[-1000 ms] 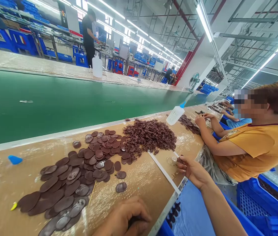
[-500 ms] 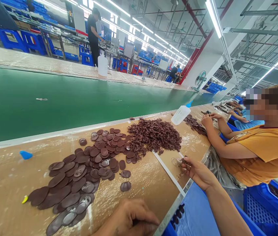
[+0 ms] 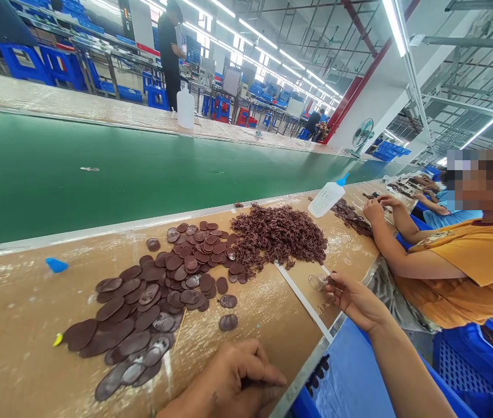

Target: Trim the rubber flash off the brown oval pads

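Note:
My right hand point(image 3: 357, 299) is closed in a pinch on a small dark brown piece point(image 3: 332, 280) over the bench's front edge. Just left of its fingertips lies a small clear round dish point(image 3: 316, 283). My left hand point(image 3: 240, 371) rests near the bench edge with its fingers curled together; whatever they hold is hidden. Flat brown oval discs point(image 3: 154, 290) lie in a spread heap ahead of it, and a single oval disc point(image 3: 227, 323) sits apart, closest to that hand. Beyond my right hand rises a pile of small curly brown pieces point(image 3: 279, 235).
A white strip point(image 3: 301, 296) crosses the bench between my hands. A blue-tipped squeeze bottle point(image 3: 327, 198) leans behind the curly pile. Past the bench runs a green belt point(image 3: 141, 174). Blue crates point(image 3: 355, 371) stand below, and a co-worker in an orange shirt point(image 3: 450, 261) sits at right.
The view has shifted slightly, so the bench items appear a little farther right and higher. Both hands keep nearly the same pose and place on the bench.

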`<move>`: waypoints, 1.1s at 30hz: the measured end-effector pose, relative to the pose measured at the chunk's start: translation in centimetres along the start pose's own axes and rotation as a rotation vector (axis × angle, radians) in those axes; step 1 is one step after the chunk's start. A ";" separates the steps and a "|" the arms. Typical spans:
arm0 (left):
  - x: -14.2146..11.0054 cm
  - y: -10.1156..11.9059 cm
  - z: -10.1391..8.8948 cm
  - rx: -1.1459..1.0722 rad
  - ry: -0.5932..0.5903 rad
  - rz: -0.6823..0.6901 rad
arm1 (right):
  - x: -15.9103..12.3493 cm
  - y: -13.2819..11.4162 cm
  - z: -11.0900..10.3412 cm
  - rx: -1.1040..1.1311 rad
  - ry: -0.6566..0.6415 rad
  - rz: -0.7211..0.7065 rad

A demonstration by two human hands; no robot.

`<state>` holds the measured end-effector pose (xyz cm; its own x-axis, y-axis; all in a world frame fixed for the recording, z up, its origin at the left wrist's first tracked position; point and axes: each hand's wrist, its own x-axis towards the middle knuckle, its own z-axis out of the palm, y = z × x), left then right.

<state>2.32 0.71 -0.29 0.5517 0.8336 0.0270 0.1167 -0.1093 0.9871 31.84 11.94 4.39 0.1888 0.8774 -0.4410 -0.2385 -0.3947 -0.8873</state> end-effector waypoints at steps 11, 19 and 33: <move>0.2 -1.7 0.3 0.023 -0.005 0.093 | -0.1 -0.1 0.2 0.000 0.017 -0.017; 0.3 -1.4 0.3 0.055 -0.036 0.058 | 0.2 0.1 -0.2 -0.006 0.018 0.002; 0.4 -1.8 0.3 0.067 -0.036 0.076 | -0.1 -0.1 -0.1 -0.010 0.056 0.019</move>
<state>2.57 1.06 -2.08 0.5906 0.8014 0.0945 0.1278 -0.2086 0.9696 31.95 11.85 4.46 0.2378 0.8533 -0.4640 -0.2327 -0.4137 -0.8802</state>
